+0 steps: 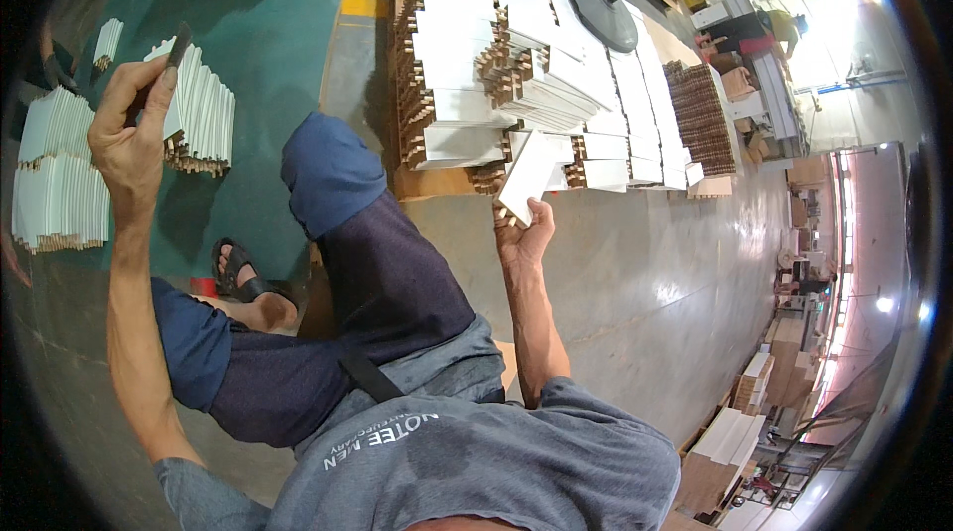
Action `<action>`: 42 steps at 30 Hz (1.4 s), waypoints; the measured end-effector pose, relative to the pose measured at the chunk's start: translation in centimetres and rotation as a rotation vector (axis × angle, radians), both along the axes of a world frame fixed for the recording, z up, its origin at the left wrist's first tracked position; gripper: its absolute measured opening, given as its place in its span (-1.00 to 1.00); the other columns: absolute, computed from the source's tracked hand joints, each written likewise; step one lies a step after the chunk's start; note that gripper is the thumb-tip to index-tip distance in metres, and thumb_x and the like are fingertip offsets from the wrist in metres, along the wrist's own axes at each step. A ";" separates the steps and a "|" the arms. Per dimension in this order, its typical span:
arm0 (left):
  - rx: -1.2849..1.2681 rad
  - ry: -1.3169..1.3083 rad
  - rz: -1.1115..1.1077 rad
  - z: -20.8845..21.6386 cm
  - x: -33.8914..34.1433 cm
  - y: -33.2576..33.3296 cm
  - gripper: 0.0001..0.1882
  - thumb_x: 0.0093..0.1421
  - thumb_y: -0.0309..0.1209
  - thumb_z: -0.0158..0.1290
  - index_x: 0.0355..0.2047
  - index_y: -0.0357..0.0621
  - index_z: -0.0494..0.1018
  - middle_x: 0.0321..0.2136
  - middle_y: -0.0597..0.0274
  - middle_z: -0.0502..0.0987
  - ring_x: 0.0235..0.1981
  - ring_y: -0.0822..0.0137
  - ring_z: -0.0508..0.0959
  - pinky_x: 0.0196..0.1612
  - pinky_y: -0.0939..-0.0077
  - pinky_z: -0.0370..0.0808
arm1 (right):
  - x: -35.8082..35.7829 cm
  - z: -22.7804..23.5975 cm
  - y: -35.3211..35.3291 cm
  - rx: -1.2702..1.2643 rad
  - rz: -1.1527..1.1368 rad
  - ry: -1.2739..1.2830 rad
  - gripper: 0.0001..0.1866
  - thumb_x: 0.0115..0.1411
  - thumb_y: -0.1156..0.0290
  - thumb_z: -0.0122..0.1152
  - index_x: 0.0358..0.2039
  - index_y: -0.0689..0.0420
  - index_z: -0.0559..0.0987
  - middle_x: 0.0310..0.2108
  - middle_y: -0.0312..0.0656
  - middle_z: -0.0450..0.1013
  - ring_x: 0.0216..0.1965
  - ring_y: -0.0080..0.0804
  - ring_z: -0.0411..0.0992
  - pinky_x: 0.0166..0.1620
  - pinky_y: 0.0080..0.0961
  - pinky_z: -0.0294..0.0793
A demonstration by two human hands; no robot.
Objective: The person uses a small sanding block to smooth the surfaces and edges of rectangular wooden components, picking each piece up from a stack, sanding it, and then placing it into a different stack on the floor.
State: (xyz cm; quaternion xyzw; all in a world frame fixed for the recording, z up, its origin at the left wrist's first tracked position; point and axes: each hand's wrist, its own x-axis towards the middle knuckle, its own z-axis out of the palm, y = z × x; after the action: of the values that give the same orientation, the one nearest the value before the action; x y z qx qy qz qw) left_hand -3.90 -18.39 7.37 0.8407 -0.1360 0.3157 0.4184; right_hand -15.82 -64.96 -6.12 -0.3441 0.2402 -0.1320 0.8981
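My left hand (131,139) is raised on the left, its thumb and fingers pinched on a small dark flat strip (181,43) that points up; I cannot make out its kind. Behind it a bundle of white slats (204,104) stands on the green floor covering. My right hand (526,238) grips the near end of a white board (529,172), tilted, with small wooden pegs at that end. This board is held just in front of a wide pallet stack of similar white boards (462,109), whose pegged ends show along the sides.
More white slat bundles (62,203) stand at far left, beside another person's arm (50,60). A round grey base with a pole (601,10) rests on the stacked boards. Another brown-edged stack (700,114) is farther right. My sandalled foot (238,268) is on the green covering (273,134).
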 end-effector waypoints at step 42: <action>0.073 -0.090 0.016 -3.6 5.3 -3.5 -0.93 0.09 -0.54 0.20 -0.38 -0.18 0.62 -0.45 0.15 0.55 -0.33 0.09 0.58 -0.27 0.25 0.55 | 13.2 4.4 23.4 0.324 1.140 -0.087 -0.33 0.51 -0.08 -0.38 0.36 0.20 0.22 0.26 0.14 0.32 -0.04 0.00 0.54 -0.14 -0.15 0.70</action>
State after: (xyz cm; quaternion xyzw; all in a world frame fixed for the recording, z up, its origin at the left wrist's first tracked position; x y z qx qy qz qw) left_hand 1.41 -21.87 3.81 0.8415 -0.1591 0.3512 0.3784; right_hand -2.64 -41.52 -1.72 -0.2716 -0.0024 0.3953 0.8775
